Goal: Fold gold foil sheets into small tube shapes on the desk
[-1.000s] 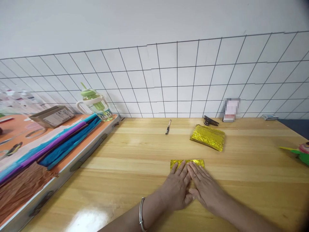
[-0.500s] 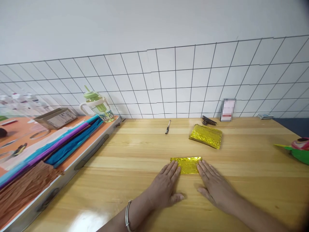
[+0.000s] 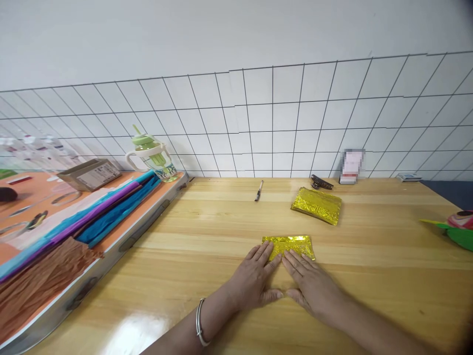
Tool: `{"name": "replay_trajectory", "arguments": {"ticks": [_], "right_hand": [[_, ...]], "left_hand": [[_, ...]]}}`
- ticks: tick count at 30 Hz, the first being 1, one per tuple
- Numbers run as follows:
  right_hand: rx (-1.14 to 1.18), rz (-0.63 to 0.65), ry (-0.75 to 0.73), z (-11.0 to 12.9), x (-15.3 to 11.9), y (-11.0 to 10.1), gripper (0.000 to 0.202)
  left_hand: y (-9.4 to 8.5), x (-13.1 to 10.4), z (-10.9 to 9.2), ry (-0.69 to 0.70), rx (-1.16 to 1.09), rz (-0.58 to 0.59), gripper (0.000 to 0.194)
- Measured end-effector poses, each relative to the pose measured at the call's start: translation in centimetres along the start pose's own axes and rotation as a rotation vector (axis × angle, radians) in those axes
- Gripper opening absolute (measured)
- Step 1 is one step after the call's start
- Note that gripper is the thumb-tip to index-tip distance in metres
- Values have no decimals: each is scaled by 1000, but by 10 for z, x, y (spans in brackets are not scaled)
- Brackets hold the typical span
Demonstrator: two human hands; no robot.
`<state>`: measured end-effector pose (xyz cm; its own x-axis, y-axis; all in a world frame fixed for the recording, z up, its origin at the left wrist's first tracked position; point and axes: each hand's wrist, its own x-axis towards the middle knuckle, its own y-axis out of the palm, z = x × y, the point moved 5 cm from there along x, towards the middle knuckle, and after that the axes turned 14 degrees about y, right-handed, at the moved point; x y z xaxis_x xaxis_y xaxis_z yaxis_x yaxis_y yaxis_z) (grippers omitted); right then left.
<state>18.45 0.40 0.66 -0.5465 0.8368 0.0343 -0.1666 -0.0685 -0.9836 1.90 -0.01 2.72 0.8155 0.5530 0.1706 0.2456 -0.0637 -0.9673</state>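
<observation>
A sheet of shiny gold foil paper [image 3: 291, 243] lies flat on the wooden table, with a folded-looking strip along its far edge. My left hand [image 3: 254, 276] rests on its near left part, fingers stretched out and thumb pointing right. Beside it, my right hand [image 3: 312, 283] lies flat with the fingertips on the sheet's near middle edge. The two thumbs almost meet on the wood. Beyond the sheet, to the right, sits a stack of similar gold foil sheets [image 3: 317, 204].
A pen [image 3: 259, 191], a black clip [image 3: 321, 182] and a small upright blurred card [image 3: 352, 166] stand or lie toward the wall. At left, an orange-topped surface holds a green-lidded cup [image 3: 151, 155], a cardboard box [image 3: 90, 175] and rolls of coloured paper [image 3: 107, 217]. A green-and-pink object [image 3: 458, 229] is at far right.
My right hand has slid left along the near edge of the foil sheet, from its right end to its middle. The left hand stays at about the same place. The view has shifted slightly.
</observation>
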Motion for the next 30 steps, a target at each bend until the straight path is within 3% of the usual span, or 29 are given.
{"name": "replay_trajectory", "arguments": {"ticks": [16,22,26,30], "right_hand": [[-11,14,53,-34,-17,-8,53],[-10,-28,54,-33,-18,-3,54],[-33,-63,40,-31,-18,-5,53],[-67,-81,18,-28,-14,-14,50]], "left_hand": [[-5,-9,27,143,-35,101,69],[-14,3,11,87,16,28,63],[-7,20,-4,77,6,0,65],[0,25,-5,61,11,-24,62]]}}
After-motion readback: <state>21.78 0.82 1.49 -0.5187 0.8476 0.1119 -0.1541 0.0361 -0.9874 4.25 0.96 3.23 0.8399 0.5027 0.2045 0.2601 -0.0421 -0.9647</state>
